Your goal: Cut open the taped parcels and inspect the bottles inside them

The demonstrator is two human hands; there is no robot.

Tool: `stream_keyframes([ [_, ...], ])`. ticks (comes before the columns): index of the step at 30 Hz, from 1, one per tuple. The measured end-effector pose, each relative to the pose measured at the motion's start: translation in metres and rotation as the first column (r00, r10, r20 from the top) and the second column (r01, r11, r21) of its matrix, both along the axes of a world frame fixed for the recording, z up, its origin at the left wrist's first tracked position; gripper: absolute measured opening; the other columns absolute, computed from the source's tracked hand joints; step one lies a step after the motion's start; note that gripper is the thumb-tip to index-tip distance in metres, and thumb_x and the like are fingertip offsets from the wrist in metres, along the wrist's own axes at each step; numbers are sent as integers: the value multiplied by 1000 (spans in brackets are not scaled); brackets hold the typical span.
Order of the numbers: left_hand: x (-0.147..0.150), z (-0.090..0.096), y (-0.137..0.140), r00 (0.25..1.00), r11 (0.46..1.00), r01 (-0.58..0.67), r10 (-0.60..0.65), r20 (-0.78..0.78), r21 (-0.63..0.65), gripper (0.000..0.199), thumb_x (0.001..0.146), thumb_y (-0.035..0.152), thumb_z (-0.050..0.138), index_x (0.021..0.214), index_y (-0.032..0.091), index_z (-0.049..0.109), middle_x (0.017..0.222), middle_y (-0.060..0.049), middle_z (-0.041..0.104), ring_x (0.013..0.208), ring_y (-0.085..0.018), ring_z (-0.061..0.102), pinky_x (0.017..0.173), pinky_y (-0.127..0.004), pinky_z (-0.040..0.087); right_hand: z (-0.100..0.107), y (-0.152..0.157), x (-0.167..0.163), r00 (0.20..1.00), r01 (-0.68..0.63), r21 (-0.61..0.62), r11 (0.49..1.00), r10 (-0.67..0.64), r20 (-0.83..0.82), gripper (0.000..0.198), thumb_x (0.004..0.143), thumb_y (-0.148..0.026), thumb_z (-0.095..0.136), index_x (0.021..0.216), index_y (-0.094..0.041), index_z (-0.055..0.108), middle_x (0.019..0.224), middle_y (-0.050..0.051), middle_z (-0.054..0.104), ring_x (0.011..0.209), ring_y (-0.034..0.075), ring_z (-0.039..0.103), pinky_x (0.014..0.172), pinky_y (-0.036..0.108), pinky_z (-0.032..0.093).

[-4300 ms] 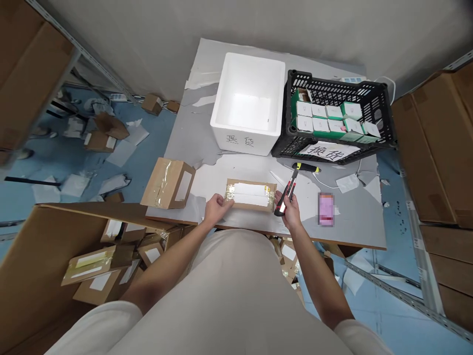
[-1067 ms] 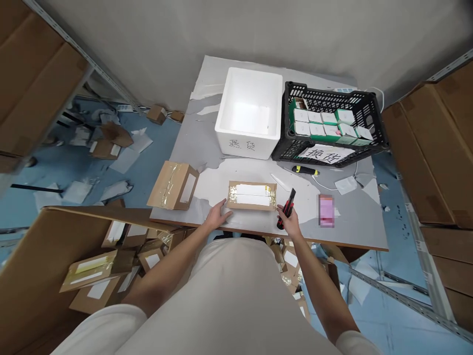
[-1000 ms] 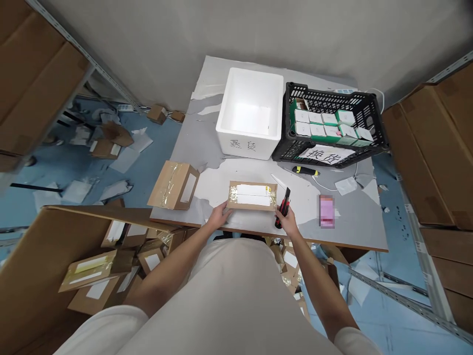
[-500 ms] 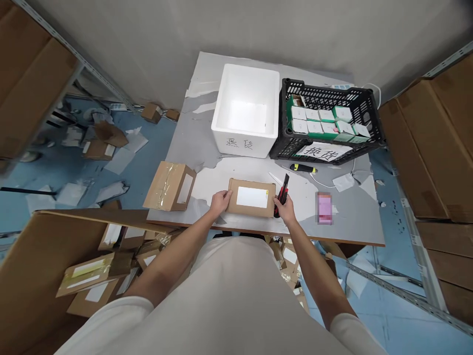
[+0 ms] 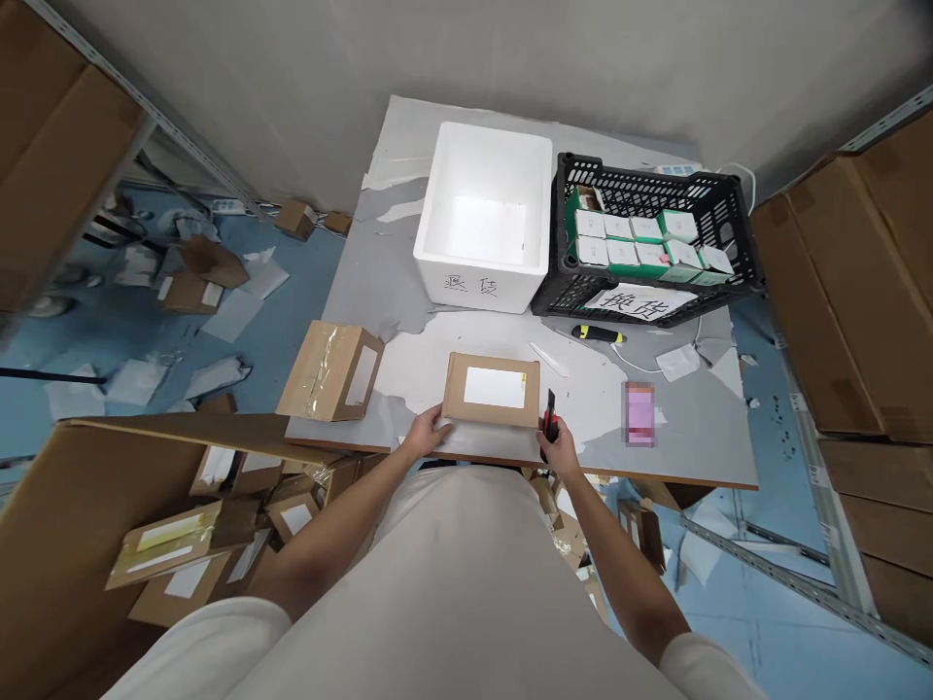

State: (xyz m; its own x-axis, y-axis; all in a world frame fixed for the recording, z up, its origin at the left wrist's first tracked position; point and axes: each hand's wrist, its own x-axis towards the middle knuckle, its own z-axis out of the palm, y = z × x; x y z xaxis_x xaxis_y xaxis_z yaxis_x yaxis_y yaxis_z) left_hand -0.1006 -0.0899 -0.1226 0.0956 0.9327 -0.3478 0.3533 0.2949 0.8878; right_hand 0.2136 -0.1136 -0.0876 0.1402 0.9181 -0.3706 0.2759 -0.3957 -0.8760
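Note:
A small flat cardboard box (image 5: pixel 459 391) with a white label lies on the table in front of me, its label facing up. My left hand (image 5: pixel 427 434) is at its near left corner, thumb and fingers on either side of that corner. Around a red and black utility knife (image 5: pixel 550 420) the fingers of my right hand (image 5: pixel 560 453) are closed, beside the box's near right corner. The knife points away from me. To the left stands a larger taped carton (image 5: pixel 321 371). A thin white strip (image 5: pixel 548 359) lies just beyond the box's right end.
At the back are a white foam box (image 5: pixel 477 284) and a black crate (image 5: pixel 656 180) holding several white-green boxes. A yellow-black tool (image 5: pixel 598 333), a cable and a blurred pink item (image 5: pixel 639 414) lie to the right. Below left, a big carton (image 5: pixel 87 486) holds several parcels.
My left hand has slid from the box's left side toward its near corner. My right hand and the knife have come nearer to me and stand slightly off the box's right end.

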Motion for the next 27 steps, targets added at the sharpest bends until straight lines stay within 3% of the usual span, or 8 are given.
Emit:
stream_keyframes([
  [6,12,3,3,1000,999,-31,31,-2,-19,46,74,45,60,108,14,65,105,-8,71,100,-25,64,91,-38,49,7,3,-15,994,46,-20,999,-44,99,39,68,-45,62,94,-18,55,82,3,64,76,18,55,74,33,45],
  [9,11,25,6,999,1000,-20,20,-51,0,41,75,47,60,101,16,67,102,-9,72,95,-25,65,88,-37,49,22,11,-15,991,53,26,998,-56,125,36,69,-47,61,89,-18,55,75,0,60,71,17,51,70,30,43],
  [14,14,75,26,950,989,10,36,-311,145,41,85,50,47,89,16,70,88,-8,72,80,-20,64,77,-30,47,56,41,-8,956,77,118,990,-107,272,35,72,-54,60,79,-20,53,64,-4,52,61,14,44,61,26,38],
  [18,19,88,44,901,993,51,1,-434,108,48,91,49,36,75,17,69,70,-7,67,71,-20,61,70,-30,45,68,65,-10,928,-2,107,994,-38,370,35,73,-55,58,78,-20,54,63,-2,54,60,15,45,60,26,38],
  [22,22,81,38,912,976,116,-32,-409,182,44,89,49,44,105,16,66,90,-9,67,83,-22,62,77,-33,48,70,71,-9,903,-95,30,995,74,423,36,76,-55,54,84,-21,56,72,2,62,67,19,53,65,30,42],
  [25,26,74,20,896,904,150,47,-442,400,60,80,51,60,128,15,53,112,-15,61,104,-27,59,90,-40,48,80,67,-2,877,-187,41,982,148,457,35,82,-49,48,99,-19,55,88,7,65,81,22,59,74,34,46],
  [27,29,70,9,888,781,291,-6,-460,552,53,84,42,59,130,18,50,121,-15,58,117,-28,53,100,-45,43,92,64,-1,813,-365,77,928,278,511,36,87,-39,43,114,-16,51,104,12,63,96,24,58,82,36,46],
])
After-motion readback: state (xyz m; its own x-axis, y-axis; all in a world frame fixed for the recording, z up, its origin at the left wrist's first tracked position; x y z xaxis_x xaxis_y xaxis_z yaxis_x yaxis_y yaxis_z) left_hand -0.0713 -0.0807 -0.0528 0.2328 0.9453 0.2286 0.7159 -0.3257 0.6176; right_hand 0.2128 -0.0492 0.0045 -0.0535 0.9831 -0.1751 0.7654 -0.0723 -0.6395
